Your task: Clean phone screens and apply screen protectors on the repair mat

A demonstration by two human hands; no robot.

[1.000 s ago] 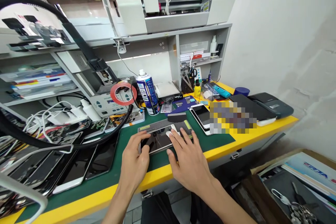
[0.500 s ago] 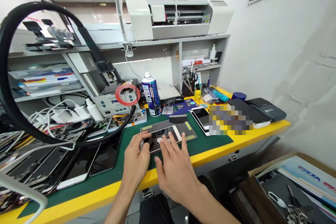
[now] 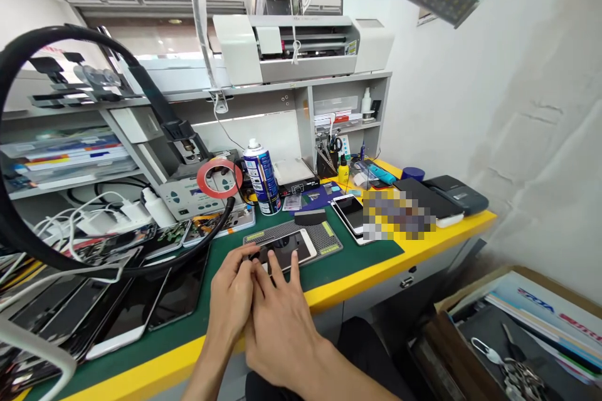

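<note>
A white-framed smartphone (image 3: 297,248) with a dark screen lies partly on a grey perforated mat (image 3: 324,237) on the green work surface. Around the phone's left end my left hand (image 3: 230,291) is closed, fingertips at its upper edge; its thumb is largely covered. My right hand (image 3: 281,319) reaches over the phone's lower left part with fingers spread, close against my left hand. Whether anything lies beneath its fingertips is hidden.
Several phones and screens (image 3: 126,313) crowd the left side under a black ring-shaped arm (image 3: 9,213). Behind stand a spray can (image 3: 261,178) and red tape roll (image 3: 219,178). Another white phone (image 3: 348,213) lies right. A box of papers and keys (image 3: 512,326) sits lower right.
My right hand has slid left along the phone, toward my left hand. The white bit seen under its fingers earlier is out of sight. The whole view has shifted slightly.
</note>
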